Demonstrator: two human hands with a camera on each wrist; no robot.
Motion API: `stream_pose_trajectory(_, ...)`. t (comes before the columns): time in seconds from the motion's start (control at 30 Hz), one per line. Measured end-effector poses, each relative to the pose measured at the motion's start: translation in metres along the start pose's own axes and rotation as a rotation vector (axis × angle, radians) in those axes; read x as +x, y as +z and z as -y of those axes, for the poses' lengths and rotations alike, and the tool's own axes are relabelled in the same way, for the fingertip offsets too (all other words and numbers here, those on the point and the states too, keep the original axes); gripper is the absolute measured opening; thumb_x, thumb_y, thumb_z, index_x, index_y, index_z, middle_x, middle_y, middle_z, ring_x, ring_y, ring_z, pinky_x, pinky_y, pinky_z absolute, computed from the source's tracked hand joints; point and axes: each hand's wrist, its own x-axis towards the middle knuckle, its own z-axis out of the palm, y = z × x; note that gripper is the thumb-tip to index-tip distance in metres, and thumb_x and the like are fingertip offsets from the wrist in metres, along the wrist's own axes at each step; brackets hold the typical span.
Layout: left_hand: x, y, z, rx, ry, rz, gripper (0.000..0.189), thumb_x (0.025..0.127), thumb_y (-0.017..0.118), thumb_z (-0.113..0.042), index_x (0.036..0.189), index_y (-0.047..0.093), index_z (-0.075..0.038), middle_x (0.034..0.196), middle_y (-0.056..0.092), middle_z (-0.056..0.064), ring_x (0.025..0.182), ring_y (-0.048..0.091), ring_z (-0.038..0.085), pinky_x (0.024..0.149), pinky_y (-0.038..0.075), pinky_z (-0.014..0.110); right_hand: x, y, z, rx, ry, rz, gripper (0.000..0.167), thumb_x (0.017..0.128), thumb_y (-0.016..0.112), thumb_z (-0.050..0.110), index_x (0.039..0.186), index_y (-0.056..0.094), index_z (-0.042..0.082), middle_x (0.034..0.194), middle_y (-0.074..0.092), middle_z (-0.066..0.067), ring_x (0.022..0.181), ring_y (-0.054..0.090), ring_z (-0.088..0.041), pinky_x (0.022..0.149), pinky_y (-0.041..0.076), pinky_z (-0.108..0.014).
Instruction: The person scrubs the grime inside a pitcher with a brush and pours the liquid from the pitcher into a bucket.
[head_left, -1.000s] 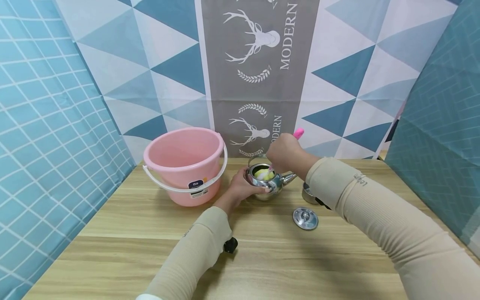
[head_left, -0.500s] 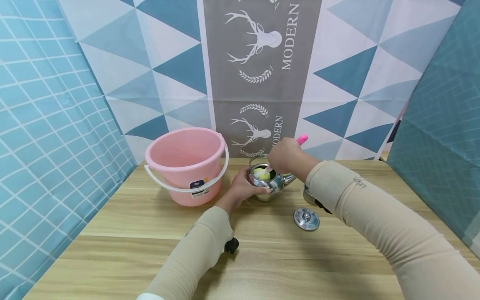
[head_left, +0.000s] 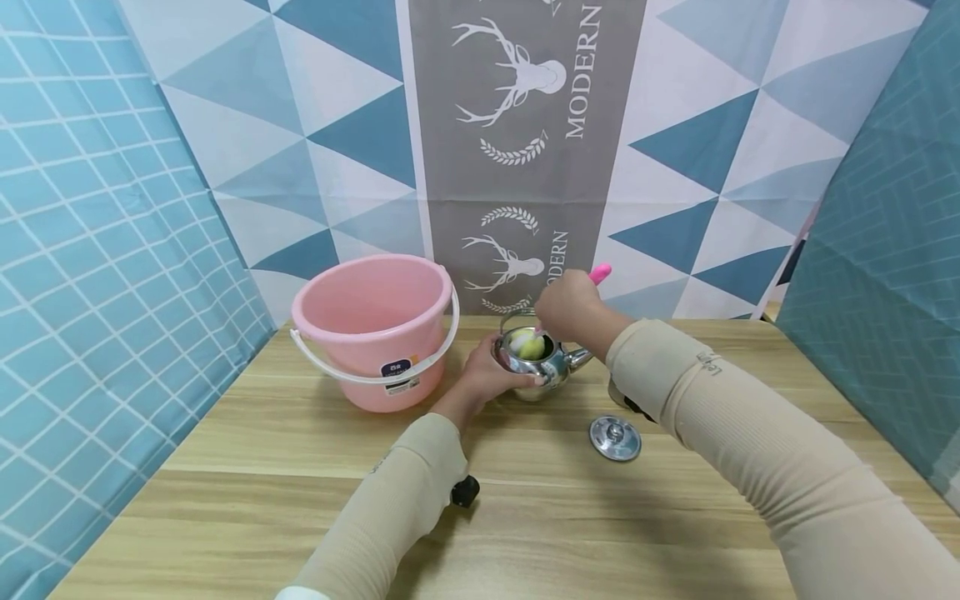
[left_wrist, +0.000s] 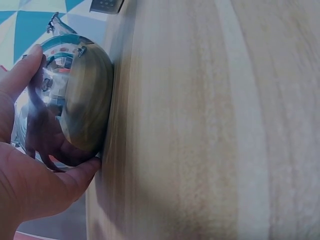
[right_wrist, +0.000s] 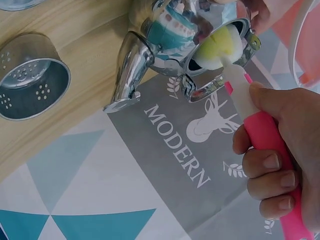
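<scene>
A shiny metal teapot stands on the table, its spout to the right and its mouth uncovered. My left hand grips its body from the left, thumb and fingers spread round the side in the left wrist view. With the right hand I hold a sponge brush by its pink handle, fingers curled round it and thumb along the white neck. Its yellow and white sponge head sits in the teapot's mouth, partly hidden by the rim. The teapot's lid lies on the table in front, to the right.
A pink bucket with a white handle stands left of the teapot. A perforated metal strainer sits right of the spout, mostly behind my right sleeve in the head view. Patterned cloth hangs directly behind the wooden table.
My right hand has shifted slightly, and the sponge head has moved a little left, then back right inside the teapot's mouth. The left hand keeps its grip; lid and bucket stay put.
</scene>
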Motion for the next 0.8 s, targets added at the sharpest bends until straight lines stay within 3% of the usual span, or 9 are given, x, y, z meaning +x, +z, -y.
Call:
stream_pose_trajectory(0.27,-0.0012,0.0008,-0.0011,-0.01,-0.001,-0.004,0.106,0.057,0.096,-0.017,0.146,0.038,-0.009,0.138,0.048,0.012,0.125,0.045,0.027,0.108,0.035,0.037,-0.001,-0.0011,-0.0002,-0.064,0.029,0.014,0.04,0.099,0.051,0.045,0.089,0.071,0.012,0.068,0.058,0.0,0.057,0.05,-0.012,0.05,0.043,-0.026)
stream_pose_trajectory(0.5,-0.0014,0.001,-0.0012,-0.015,-0.006,-0.005,0.105,0.058,0.096,-0.019,0.146,0.038,-0.01,0.139,0.048,0.012,0.126,0.045,0.026,0.108,0.035,0.038,-0.0053,-0.0053,0.0002,-0.107,0.035,0.039,0.04,0.097,0.053,0.044,0.075,0.062,0.012,0.062,0.051,0.001,0.051,0.042,-0.009,0.044,0.037,-0.023)
stream_pose_trajectory(0.8,-0.0014,0.0012,-0.0004,-0.032,0.003,-0.005,0.104,0.056,0.096,-0.017,0.144,0.04,-0.011,0.137,0.05,0.011,0.125,0.046,0.025,0.108,0.035,0.037,-0.0089,-0.0077,-0.0001,-0.129,0.025,0.042,0.043,0.096,0.055,0.048,0.071,0.058,0.012,0.06,0.048,0.002,0.052,0.041,-0.01,0.044,0.037,-0.023)
